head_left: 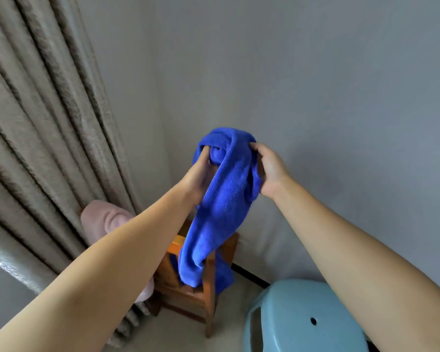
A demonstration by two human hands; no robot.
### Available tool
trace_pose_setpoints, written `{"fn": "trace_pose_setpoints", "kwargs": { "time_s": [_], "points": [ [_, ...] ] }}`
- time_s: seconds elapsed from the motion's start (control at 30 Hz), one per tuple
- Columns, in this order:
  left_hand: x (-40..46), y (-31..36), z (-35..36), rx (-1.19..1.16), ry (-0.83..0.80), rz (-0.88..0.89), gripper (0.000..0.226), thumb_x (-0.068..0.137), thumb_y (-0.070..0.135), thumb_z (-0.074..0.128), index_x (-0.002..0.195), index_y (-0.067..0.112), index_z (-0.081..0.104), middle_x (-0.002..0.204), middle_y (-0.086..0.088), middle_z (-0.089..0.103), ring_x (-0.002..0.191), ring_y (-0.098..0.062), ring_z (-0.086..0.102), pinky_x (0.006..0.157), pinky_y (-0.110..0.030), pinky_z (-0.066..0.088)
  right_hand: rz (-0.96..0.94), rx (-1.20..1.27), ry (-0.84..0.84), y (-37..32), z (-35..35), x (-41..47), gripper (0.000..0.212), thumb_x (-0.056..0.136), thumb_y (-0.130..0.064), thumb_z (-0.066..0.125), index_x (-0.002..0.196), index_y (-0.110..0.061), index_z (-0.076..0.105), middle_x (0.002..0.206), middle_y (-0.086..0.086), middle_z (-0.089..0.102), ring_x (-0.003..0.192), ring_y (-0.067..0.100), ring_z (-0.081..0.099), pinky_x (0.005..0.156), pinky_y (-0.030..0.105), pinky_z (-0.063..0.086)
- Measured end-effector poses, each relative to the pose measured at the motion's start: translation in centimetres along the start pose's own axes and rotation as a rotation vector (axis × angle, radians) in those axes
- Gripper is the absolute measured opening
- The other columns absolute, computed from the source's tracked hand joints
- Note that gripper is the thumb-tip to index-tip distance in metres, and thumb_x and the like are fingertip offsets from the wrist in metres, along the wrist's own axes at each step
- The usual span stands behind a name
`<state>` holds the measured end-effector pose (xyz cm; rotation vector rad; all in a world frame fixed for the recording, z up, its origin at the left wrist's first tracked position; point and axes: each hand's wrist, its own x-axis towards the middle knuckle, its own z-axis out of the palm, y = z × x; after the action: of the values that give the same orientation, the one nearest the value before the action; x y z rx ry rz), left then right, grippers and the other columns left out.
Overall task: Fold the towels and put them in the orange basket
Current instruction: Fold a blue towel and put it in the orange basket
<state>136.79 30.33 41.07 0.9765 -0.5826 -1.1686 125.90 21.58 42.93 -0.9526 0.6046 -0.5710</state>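
Over at the left, a beige curtain (43, 138) hangs beside a pink towel (99, 219) draped on a wooden chair (201, 295). Next, the left hand (197, 179) has its fingers curled into the bunched blue towel (221, 199), held up before the grey wall, its tail drooping onto the chair. Then the right hand (269, 168) pinches the towel's other side. Low right stands a pale blue stool (297, 313).
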Motion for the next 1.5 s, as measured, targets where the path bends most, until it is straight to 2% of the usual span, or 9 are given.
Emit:
{"fn": "trace_pose_setpoints", "kwargs": {
  "time_s": [0.13,0.3,0.53,0.67,0.8,0.93,1.13,1.33,1.5],
  "points": [
    [2.1,-1.3,3.0,-0.154,-0.004,-0.079,0.025,0.094,0.030,0.043,0.106,0.013,0.056,0.102,-0.007,0.063,0.105,-0.021,0.058,0.092,-0.031,0.047,-0.098,-0.104,0.137,-2.2,-4.0,-0.9,0.024,0.093,-0.015,0.041,0.094,-0.008,0.064,0.100,0.011,0.068,0.098,0.024,0.064,0.093,0.037,0.051],
    [3.8,-2.6,4.5,-0.149,0.067,-0.091,0.021,0.095,0.029,0.043,0.087,0.017,0.058,0.086,0.000,0.061,0.080,-0.015,0.059,0.069,-0.027,0.048,-0.234,-0.319,0.351,-5.4,-11.0,-1.6,0.024,0.099,-0.017,0.036,0.103,-0.014,0.060,0.104,0.005,0.066,0.099,0.021,0.063,0.080,0.032,0.051],
    [4.2,-2.7,6.7,0.009,0.029,-0.182,0.017,0.092,0.029,0.053,0.093,0.015,0.062,0.085,-0.007,0.066,0.078,-0.020,0.063,0.076,-0.033,0.050,-0.274,-0.119,0.548,-8.9,-18.2,-4.1,0.022,0.100,-0.020,0.040,0.083,-0.021,0.055,0.087,-0.001,0.062,0.072,0.012,0.060,0.059,0.025,0.050],
    [4.7,-3.7,8.4,0.050,-0.001,-0.180,0.019,0.094,0.021,0.049,0.095,0.009,0.064,0.082,-0.007,0.072,0.083,-0.021,0.064,0.076,-0.032,0.051,-0.211,0.135,0.460,-9.8,-21.4,-5.5,0.012,0.089,-0.018,0.049,0.088,-0.012,0.060,0.088,0.004,0.066,0.080,0.019,0.064,0.074,0.029,0.052],
    [5.0,-4.9,10.4,0.045,-0.057,-0.180,0.022,0.094,0.020,0.045,0.090,0.012,0.065,0.079,-0.002,0.072,0.075,-0.016,0.068,0.072,-0.028,0.053,0.058,-0.131,0.330,-9.9,-23.2,-7.2,0.019,0.083,-0.030,0.056,0.070,-0.016,0.055,0.063,0.002,0.061,0.060,0.016,0.060,0.063,0.026,0.047],
    [5.2,-6.1,11.7,-0.074,-0.030,-0.180,0.023,0.094,0.024,0.046,0.096,0.010,0.065,0.093,-0.005,0.070,0.084,-0.019,0.069,0.080,-0.032,0.053,0.351,-0.590,0.177,-8.8,-24.4,-9.3,0.043,0.088,-0.050,0.059,0.099,-0.010,0.069,0.111,0.009,0.071,0.096,0.022,0.067,0.086,0.035,0.052],
    [4.8,-8.1,11.9,-0.194,-0.030,-0.230,0.034,0.098,0.029,0.037,0.112,0.006,0.058,0.106,-0.011,0.067,0.092,-0.024,0.070,0.084,-0.037,0.051,0.295,-0.369,0.070,-10.0,-24.9,-11.5,0.036,0.089,-0.044,0.054,0.094,-0.013,0.070,0.095,0.001,0.073,0.083,0.013,0.070,0.082,0.028,0.052],
    [3.7,-9.9,12.7,-0.238,-0.084,-0.370,0.060,0.094,0.050,0.035,0.126,0.004,0.056,0.117,-0.018,0.066,0.108,-0.029,0.063,0.096,-0.041,0.044,0.195,-0.507,0.094,-11.1,-24.3,-12.0,0.021,0.095,-0.026,0.052,0.097,-0.011,0.067,0.092,0.003,0.072,0.075,0.013,0.070,0.067,0.022,0.057],
    [2.8,-11.3,12.7,-0.062,-0.124,-0.429,0.051,0.094,0.051,0.040,0.111,0.012,0.068,0.110,-0.010,0.069,0.099,-0.025,0.066,0.097,-0.038,0.044,-0.040,-0.248,0.160,-11.2,-23.8,-11.5,0.022,0.095,-0.031,0.051,0.095,-0.015,0.066,0.085,0.001,0.074,0.080,0.016,0.071,0.071,0.029,0.054]
  ]
}}
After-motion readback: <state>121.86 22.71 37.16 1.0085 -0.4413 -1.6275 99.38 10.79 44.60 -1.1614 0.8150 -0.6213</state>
